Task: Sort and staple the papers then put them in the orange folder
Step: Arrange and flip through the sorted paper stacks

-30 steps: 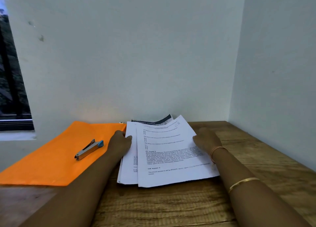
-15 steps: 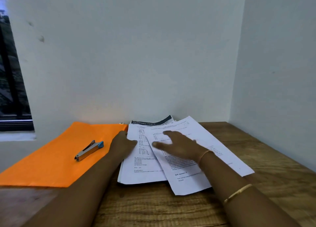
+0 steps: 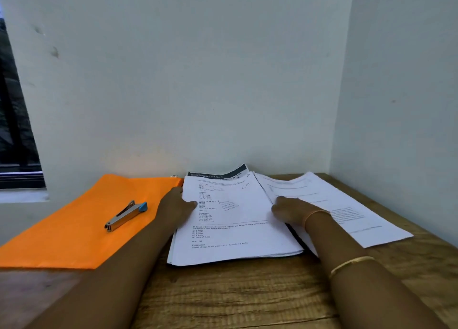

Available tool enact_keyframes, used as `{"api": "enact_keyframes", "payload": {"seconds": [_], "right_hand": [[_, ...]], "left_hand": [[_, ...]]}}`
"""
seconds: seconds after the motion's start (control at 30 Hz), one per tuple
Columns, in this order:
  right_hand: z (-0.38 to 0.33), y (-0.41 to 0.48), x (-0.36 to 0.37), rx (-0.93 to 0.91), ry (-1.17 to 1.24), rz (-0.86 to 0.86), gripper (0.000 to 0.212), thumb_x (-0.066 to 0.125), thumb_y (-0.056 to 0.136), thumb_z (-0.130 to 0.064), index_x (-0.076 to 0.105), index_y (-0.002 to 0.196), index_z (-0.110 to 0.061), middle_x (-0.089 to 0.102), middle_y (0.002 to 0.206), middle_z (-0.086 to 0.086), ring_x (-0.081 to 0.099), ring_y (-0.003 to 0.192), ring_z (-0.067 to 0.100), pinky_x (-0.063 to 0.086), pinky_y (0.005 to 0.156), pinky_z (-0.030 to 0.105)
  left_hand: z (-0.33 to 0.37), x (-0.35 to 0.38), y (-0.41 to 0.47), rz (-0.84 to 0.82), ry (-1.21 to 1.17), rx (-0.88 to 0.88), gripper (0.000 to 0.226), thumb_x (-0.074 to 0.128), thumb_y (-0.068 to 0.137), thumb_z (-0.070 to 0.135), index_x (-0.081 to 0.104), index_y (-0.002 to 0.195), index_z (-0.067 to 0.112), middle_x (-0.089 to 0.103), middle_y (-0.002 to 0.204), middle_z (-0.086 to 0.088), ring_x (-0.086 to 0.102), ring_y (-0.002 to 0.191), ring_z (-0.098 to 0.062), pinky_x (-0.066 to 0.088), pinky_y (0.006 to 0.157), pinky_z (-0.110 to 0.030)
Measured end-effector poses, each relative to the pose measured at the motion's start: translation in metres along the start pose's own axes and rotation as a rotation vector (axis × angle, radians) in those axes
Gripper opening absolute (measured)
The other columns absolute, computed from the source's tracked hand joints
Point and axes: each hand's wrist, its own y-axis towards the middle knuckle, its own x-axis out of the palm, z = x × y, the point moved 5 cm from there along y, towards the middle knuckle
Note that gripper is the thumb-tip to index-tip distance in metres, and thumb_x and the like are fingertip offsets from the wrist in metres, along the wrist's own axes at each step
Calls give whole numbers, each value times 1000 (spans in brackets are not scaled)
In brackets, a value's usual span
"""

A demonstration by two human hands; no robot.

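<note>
1 orange folder [image 3: 81, 232]. 1 stapler [image 3: 126, 216]. 1 paper stack [image 3: 233, 239], plus 1 loose batch of sheets [image 3: 352, 204]; sheet count unreadable. 2 hands: left hand [image 3: 176, 206], right hand [image 3: 288, 211]. 2 bangles [image 3: 352, 263], both right arm. 1 wooden surface [image 3: 235, 296]. 1 window [image 3: 14, 140].
</note>
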Motion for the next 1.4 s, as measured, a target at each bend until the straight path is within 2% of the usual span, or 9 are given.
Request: {"api": "enact_keyframes", "payload": {"seconds": [0.17,0.4,0.53,0.63,0.77,0.97,1.13,1.2,1.4], "right_hand": [[14,13,3,53,39,29,82,28,72,-66,39,141,-24,32,152,8,30,138,33,21,111,56],[-31,-18,-15,-220,90,183,43,29,98,-28,38,139,-19,32,151,-1,24,141,20,1,112,61],[-38,-14,6,-209,47,21,65,26,100,-49,-1,152,-22,5,160,2,11,147,23,-1,113,58],[-31,-7,10,-176,113,30,71,27,97,-57,-9,151,-27,10,159,8,11,146,26,3,112,59],[-24,-1,9,-163,167,46,64,26,98,-54,-4,151,-33,13,159,5,9,147,24,0,113,57],[-20,-2,0,-118,285,87,57,27,99,-39,8,151,-25,17,158,4,12,146,26,-2,114,56],[0,6,0,38,109,77,62,16,97,-51,24,149,-18,22,157,7,17,144,30,2,113,62],[5,11,5,33,162,38,65,18,94,-52,27,147,-14,26,155,9,22,142,30,12,113,58],[-2,-3,-7,47,376,187,67,21,86,-59,45,133,-16,40,145,3,32,135,28,8,111,56]], "left_hand": [[0,-1,-2,20,33,13,43,60,90,20,49,127,2,53,130,-13,50,116,-27,31,75,-21],[-3,-11,0,115,32,33,49,75,79,19,56,119,-1,59,122,-16,53,111,-29,38,82,-30],[-7,-16,1,117,41,-15,54,76,78,17,52,124,1,55,129,-14,52,115,-29,38,84,-30],[-10,-17,3,105,74,-41,55,75,78,19,52,124,1,55,128,-15,51,116,-29,39,85,-30],[-8,-19,3,111,106,-66,55,72,81,19,51,128,1,53,132,-15,49,120,-30,39,92,-33],[-3,-21,-2,163,68,-21,28,65,86,11,62,111,-1,61,116,-16,55,107,-31,35,74,-28],[-10,-24,2,202,59,3,11,60,88,11,62,90,0,54,78,-4,49,80,-22,33,65,-30],[-8,-25,1,232,32,29,12,58,90,14,60,90,2,55,83,-6,46,78,-20,30,64,-29],[8,-30,-7,344,-115,159,16,52,95,14,57,103,1,60,96,-10,53,90,-26,31,68,-28]]}}
